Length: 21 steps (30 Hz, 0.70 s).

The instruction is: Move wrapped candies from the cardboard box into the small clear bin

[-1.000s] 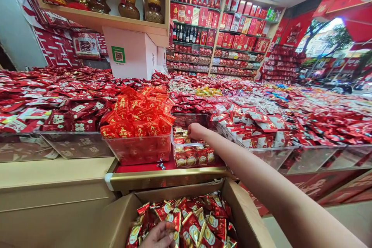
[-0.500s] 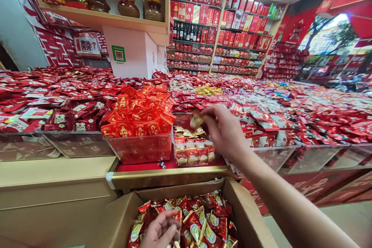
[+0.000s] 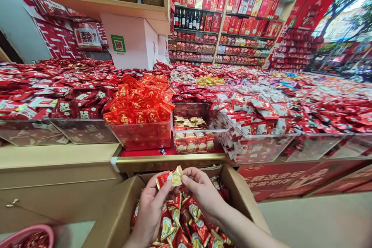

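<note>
Red packets [image 3: 334, 112] in clear bins [image 3: 261, 153] crowd a long shop counter [image 3: 174, 160] with a gold edge. Before it, an open cardboard box [image 3: 120, 205] holds many red-and-gold wrapped sweets [image 3: 167, 226]. Behind the box, a smaller clear plastic tub [image 3: 219, 136] contains similar sweets lined up in rows. Above the box, the left hand [image 3: 151, 205] and right hand [image 3: 199, 188] pinch opposite ends of one sweet packet [image 3: 176, 177], fingertips closed on it.

I face a white stand [image 3: 130, 56]; above it, a wooden cabinet [image 3: 110, 7]; to its left, a pale wall [image 3: 14, 19]; to its right, tall wooden shelving [image 3: 224, 17], then a daylit opening [image 3: 351, 23] onto trees [image 3: 334, 9].
</note>
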Each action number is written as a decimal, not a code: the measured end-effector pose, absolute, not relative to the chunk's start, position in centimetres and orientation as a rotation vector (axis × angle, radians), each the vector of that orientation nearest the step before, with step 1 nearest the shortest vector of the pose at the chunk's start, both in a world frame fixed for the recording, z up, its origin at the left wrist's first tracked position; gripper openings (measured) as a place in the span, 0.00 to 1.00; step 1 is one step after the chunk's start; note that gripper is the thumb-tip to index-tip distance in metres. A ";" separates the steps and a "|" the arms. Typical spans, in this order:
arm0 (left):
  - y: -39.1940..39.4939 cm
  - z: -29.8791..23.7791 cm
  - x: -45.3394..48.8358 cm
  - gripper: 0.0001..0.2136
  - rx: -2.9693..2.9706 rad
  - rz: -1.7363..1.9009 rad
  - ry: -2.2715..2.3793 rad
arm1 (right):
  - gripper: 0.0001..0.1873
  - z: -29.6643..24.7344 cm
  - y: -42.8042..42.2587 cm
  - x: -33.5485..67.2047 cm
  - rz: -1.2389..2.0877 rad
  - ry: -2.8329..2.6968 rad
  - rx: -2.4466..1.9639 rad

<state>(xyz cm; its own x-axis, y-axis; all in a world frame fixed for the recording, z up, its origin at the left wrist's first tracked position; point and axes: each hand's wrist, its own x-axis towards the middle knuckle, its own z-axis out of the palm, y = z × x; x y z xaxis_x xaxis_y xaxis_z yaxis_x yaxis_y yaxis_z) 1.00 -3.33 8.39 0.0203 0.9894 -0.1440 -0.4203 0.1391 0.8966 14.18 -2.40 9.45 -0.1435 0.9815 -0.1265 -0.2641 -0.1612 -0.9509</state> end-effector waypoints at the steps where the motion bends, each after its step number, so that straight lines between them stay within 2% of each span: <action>1: -3.3 8.5 0.8 0.12 0.837 1.273 0.968 | 0.15 9.5 -2.4 14.2 1.545 -1.006 -1.020; 6: -3.2 8.9 0.1 0.12 1.185 1.115 1.021 | 0.16 9.2 -2.2 14.3 1.452 -1.170 -0.981; 12: -3.1 8.3 0.6 0.16 0.983 1.200 1.032 | 0.16 8.6 -1.7 14.4 1.392 -1.089 -1.033; 16: -2.7 7.4 -0.1 0.15 1.009 1.195 1.089 | 0.12 8.4 -2.1 14.8 1.350 -1.374 -1.108; 18: -2.4 7.0 -1.0 0.16 1.004 1.228 1.080 | 0.11 10.0 -2.4 15.3 1.220 -1.523 -1.136; 21: -1.8 5.8 -2.7 0.16 1.036 1.249 1.118 | 0.09 15.3 -1.9 16.9 0.827 -1.604 -1.071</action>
